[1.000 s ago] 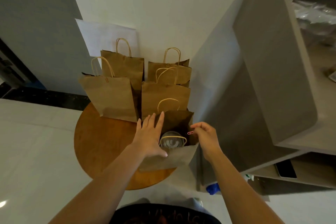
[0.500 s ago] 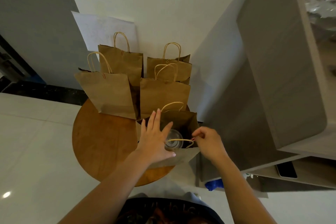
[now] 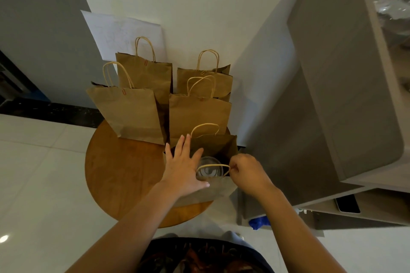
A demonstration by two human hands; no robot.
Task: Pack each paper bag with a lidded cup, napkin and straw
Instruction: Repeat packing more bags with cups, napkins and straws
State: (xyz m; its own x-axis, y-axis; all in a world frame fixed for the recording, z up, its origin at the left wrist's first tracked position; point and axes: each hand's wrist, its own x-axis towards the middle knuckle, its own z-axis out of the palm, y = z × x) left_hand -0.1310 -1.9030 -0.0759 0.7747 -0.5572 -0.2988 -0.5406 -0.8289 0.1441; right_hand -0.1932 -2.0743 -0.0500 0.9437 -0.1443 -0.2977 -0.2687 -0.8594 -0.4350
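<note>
At the near right edge of the round table (image 3: 124,173), an open paper bag (image 3: 219,146) with a lidded cup (image 3: 209,170) standing inside it.

Left hand (image 3: 183,167) lies flat, fingers straight and spread, pressing the bag's near left wall; right hand (image 3: 247,172) is curled, pinching the near handle (image 3: 213,166) at its right end, though whether it also holds something small is hidden. The bag looks light, thin and easily creased, so I judge it best steadied by its top rim or handles rather than squeezed; the clear cup seems light, its lid liable to pop under pressure. No napkin or straw shows. Four more bags (image 3: 133,113) stand just behind, touching or nearly so, and a grey cabinet (image 3: 332,95) sits close on the right, leaving open table only to the left. The bag's base appears to overhang the near edge, so it could tip.
</note>
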